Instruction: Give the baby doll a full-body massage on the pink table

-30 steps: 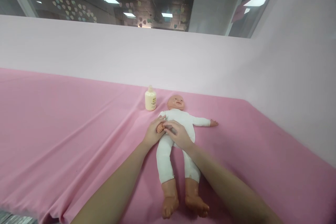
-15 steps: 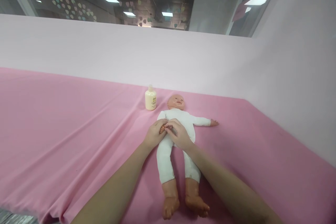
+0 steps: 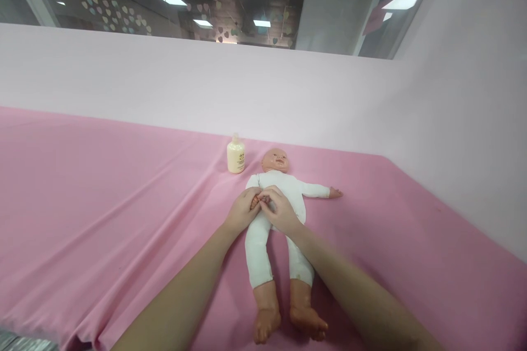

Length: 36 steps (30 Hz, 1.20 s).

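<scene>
A baby doll [image 3: 288, 189] with a white cloth body lies on its back, its head away from me and its bare feet towards me. My left hand [image 3: 242, 210] is closed around the doll's hand [image 3: 254, 202] on the left side of the picture, above the doll's belly. From the other side my right hand [image 3: 280, 211] pinches at the fingers of that same doll hand. My fingers partly hide it. The doll's other arm [image 3: 316, 190] stretches out to the right.
A pump bottle [image 3: 236, 156] of pale yellow liquid stands left of the doll's head. Pink cloth [image 3: 123, 192] with folds covers the table. A white wall [image 3: 185, 85] with a window [image 3: 247, 5] rises behind, and another wall stands on the right.
My right fingers have shifted very slightly at the doll's hand. Otherwise the doll, the bottle and my arms stay in place.
</scene>
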Tool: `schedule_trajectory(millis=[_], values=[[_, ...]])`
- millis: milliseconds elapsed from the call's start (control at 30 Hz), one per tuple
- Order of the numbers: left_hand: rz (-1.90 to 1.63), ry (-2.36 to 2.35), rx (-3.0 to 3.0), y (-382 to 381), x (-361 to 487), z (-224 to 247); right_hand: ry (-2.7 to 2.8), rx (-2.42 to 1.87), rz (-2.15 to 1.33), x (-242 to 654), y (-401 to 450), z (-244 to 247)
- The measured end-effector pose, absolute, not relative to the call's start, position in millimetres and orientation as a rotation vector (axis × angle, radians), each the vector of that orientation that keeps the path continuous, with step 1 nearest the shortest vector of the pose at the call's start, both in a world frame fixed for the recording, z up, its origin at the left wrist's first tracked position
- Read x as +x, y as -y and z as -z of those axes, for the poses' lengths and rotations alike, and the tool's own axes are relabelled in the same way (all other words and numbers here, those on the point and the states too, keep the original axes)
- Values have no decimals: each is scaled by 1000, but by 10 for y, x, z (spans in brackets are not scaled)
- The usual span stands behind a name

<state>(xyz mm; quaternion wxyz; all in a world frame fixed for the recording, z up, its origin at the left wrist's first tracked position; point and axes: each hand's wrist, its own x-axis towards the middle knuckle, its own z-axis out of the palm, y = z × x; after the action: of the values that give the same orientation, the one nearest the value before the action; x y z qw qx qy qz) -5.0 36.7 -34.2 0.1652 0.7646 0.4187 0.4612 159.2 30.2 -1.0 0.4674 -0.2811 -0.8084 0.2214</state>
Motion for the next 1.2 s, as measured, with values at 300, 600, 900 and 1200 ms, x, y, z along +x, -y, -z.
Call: schedule_trajectory(millis=[300, 600, 900, 1200], values=[[-1372, -1124, 2158, -391, -37, 315, 1981, -801, -562, 1587, -342, 55], [-1480, -1201, 2152, -600, -124, 608, 1958, -781, -564, 1611, -363, 78], [-1471, -1192, 2146, -667, -137, 692, 1954, -752, -583, 1610, -359, 60], [-1447, -1172, 2137, -646, -153, 646, 1954, -725, -599, 1596, -320, 14]])
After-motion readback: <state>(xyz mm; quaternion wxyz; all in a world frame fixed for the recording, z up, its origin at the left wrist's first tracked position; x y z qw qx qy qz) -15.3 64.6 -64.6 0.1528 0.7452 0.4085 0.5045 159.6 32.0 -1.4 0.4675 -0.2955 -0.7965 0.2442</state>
